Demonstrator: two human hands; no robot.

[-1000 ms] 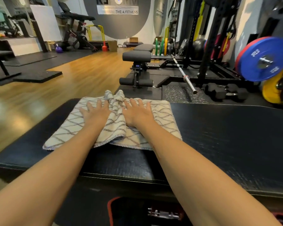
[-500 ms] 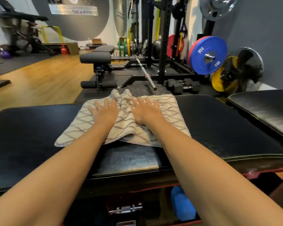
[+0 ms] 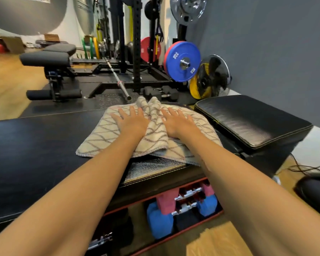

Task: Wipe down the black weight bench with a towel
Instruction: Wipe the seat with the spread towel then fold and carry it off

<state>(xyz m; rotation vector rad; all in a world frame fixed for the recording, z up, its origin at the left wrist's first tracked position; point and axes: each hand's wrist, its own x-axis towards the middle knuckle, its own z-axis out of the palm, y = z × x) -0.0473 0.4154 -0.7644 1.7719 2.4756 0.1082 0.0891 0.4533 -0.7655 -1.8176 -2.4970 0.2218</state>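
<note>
A person leans over a black weight bench in a gym, seen from a camera on their head looking forward and down along both bare forearms. A beige towel with a thin grey diamond pattern lies spread on the bench's long pad, at the end nearest the bench's second, raised pad. The towel is bunched into a ridge down its middle, and its near right corner hangs a little over the pad's edge.

Both hands lie palm down on the towel with fingers straight and slightly spread, gripping nothing. The left hand presses the cloth on the left of the ridge; the right hand presses it on the right. The hands are close but apart, with the ridge of cloth between them.

Under the bench, below the towel, a low red-edged tray holds blue and pink dumbbells with chrome handles. Beyond the bench, past the towel's far edge, a steel barbell lies on black rubber flooring, its end pointing toward the bench. Black hex dumbbells sit just past that end. Farther back and to the right of the towel, a blue weight plate hangs on a rack, with a black fan beside it in front of a yellow plate. To the far left beyond the bench stands another padded bench on a wooden floor.
</note>
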